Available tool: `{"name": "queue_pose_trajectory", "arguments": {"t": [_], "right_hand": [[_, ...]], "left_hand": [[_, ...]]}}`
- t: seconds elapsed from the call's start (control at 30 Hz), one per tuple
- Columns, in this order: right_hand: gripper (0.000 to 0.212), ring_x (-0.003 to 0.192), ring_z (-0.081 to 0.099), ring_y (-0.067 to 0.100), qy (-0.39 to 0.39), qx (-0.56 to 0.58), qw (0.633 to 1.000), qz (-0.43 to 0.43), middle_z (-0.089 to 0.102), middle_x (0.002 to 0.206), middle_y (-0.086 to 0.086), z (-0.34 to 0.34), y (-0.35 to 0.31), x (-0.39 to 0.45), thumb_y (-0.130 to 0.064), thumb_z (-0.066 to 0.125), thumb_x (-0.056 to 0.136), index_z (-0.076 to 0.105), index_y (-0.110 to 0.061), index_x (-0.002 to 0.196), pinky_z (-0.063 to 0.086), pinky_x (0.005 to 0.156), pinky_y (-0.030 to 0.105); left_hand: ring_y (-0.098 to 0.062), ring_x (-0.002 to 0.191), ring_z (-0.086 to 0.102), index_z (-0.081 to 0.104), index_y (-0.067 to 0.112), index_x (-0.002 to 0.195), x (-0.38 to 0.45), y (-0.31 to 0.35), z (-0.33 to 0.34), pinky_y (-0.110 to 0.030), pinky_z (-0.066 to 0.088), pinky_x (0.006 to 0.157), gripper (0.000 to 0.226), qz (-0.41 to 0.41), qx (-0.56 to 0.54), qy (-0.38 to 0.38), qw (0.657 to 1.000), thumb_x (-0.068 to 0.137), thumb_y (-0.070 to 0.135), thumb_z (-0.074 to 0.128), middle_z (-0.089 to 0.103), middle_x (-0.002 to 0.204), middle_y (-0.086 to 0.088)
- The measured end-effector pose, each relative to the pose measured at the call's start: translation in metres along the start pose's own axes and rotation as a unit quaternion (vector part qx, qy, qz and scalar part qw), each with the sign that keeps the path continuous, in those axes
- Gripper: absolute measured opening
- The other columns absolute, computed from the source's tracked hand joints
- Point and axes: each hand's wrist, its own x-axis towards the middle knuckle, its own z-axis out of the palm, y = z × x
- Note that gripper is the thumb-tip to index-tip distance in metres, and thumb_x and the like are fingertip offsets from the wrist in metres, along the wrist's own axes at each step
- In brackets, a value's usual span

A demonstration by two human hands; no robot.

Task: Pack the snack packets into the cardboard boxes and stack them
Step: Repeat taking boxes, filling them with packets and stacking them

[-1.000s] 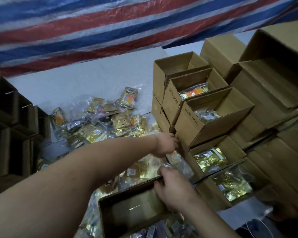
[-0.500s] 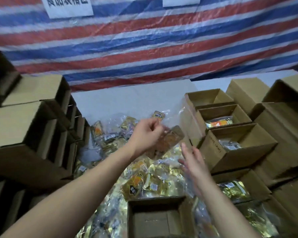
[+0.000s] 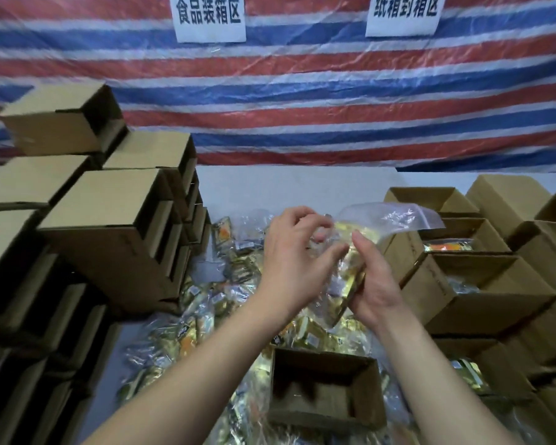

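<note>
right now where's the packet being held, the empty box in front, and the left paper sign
snack packet (image 3: pixel 357 271), head view, gold middle
empty box (image 3: pixel 363 399), head view, right inner wall
left paper sign (image 3: pixel 208 17), head view, centre of the sheet

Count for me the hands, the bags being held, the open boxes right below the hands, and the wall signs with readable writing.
Hands: 2, left hand and right hand
Held snack bag: 1
Open box: 1
Signs: 2, left sign and right sign
Total: 6
</note>
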Motion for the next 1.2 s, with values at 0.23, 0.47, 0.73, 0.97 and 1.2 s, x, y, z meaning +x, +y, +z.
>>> {"name": "queue_pose_trajectory", "arguments": {"t": [0.23,0.47,0.73,0.97,1.2], "right_hand": [[0.05,0.091,0.072,0.022,-0.009,-0.225,0.974,-0.02,0.075,0.094,0.008,-0.009,-0.005,-0.023,-0.047,0.082,0.065,0.073,-0.011,0.098,0.055,0.084,0.039],[0.043,0.102,0.064,-0.001,-0.189,-0.511,0.835,0.079,0.066,0.112,-0.026,-0.046,0.035,-0.052,-0.018,0.078,0.082,0.059,-0.044,0.112,0.051,0.084,0.014],[0.054,0.12,0.058,0.01,-0.311,-0.668,0.632,0.241,0.06,0.136,-0.013,-0.057,0.101,-0.024,-0.032,0.055,0.086,0.052,-0.038,0.139,0.047,0.104,0.033],[0.077,0.127,0.054,0.029,-0.318,-0.743,0.496,0.317,0.054,0.142,0.009,-0.081,0.167,-0.022,-0.011,0.068,0.087,0.03,-0.022,0.153,0.045,0.103,0.035],[0.026,0.087,0.062,0.013,-0.255,-0.669,0.628,0.303,0.07,0.097,-0.004,-0.086,0.128,-0.027,-0.045,0.06,0.092,0.071,-0.023,0.099,0.049,0.08,0.03]], "left_hand": [[0.005,0.112,0.056,0.045,0.031,0.139,-0.04,-0.055,-0.019,-0.028,0.049,0.101,0.06,-0.178,-0.179,-0.2,0.947,0.086,0.053,0.063,0.055,0.125,0.015],[0.001,0.13,0.038,0.039,0.035,0.146,-0.131,-0.139,0.008,-0.016,0.028,0.106,0.047,-0.209,-0.031,-0.356,0.91,0.101,0.048,0.044,0.04,0.15,0.012],[0.011,0.106,0.05,0.053,0.038,0.132,-0.141,-0.154,0.029,-0.003,0.034,0.078,0.034,-0.283,-0.093,-0.288,0.91,0.103,0.047,0.037,0.054,0.124,0.024],[-0.014,0.123,0.052,0.053,0.024,0.134,-0.157,-0.153,0.043,-0.033,0.041,0.107,0.037,-0.29,-0.086,-0.275,0.912,0.104,0.04,0.04,0.058,0.132,0.002],[-0.014,0.119,0.055,0.054,0.021,0.134,-0.16,-0.157,0.043,-0.039,0.043,0.107,0.038,-0.294,-0.104,-0.272,0.911,0.104,0.039,0.039,0.061,0.128,-0.001]]}}
